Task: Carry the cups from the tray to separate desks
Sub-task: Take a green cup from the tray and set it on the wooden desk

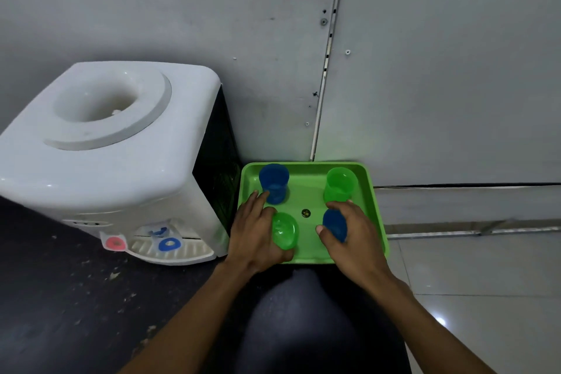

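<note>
The task is only just beginning: all four cups are sitting on the green tray [375,200], none has reached a desk yet, and no desk is showing in view. The tray is lying on the dark counter [60,297], just right of the white water dispenser [106,146] and against the grey wall [425,55].

On the far side of the tray, a blue cup [274,181] is standing at the left and a green cup [340,183] at the right; both are upright and untouched by any grip. On the near side, a second green cup [284,231] is sitting at the left and a second blue cup [334,225] at the right.

The left hand [255,237] is wrapping around the near green cup, thumb low at the near edge, with its fingertips reaching toward the far blue cup and appearing to brush its base. The right hand [355,237] is curling over the near blue cup, thumb on its left side and fingers over its right, grasping it. Both near cups seem to be resting on the tray, so lifting and carrying are all left to do.
</note>
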Available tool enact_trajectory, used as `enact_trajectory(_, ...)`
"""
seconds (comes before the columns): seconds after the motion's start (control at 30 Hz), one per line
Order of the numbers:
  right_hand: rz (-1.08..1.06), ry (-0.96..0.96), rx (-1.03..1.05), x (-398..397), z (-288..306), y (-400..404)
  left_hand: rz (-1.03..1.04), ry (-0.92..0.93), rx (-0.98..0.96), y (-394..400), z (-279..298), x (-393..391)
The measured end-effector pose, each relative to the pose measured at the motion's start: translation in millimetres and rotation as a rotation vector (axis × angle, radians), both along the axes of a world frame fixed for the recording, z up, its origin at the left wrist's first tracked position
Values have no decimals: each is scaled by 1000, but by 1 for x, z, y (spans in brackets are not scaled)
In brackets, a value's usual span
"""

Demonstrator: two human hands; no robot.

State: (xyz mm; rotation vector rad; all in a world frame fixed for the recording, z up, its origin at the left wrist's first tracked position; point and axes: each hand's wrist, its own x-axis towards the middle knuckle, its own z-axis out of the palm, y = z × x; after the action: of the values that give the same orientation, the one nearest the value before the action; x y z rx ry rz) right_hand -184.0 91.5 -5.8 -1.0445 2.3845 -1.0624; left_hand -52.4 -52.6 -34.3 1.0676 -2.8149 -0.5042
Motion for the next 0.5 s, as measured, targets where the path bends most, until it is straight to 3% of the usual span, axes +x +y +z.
enact_trajectory(0.07,-70,-117,-73,2,8,6,-11,52,-39,9,12,2)
enact_trajectory(0.23,-279,-684,-219,8,28,28,-76,223,-136,40,53,7)
enact_trajectory(0.37,-285,-998,-101,11,37,63,-155,284,-173,72,89,10)
enact_trajectory(0.5,-240,-1108,-2,19,43,107,-262,238,-179,107,119,14)
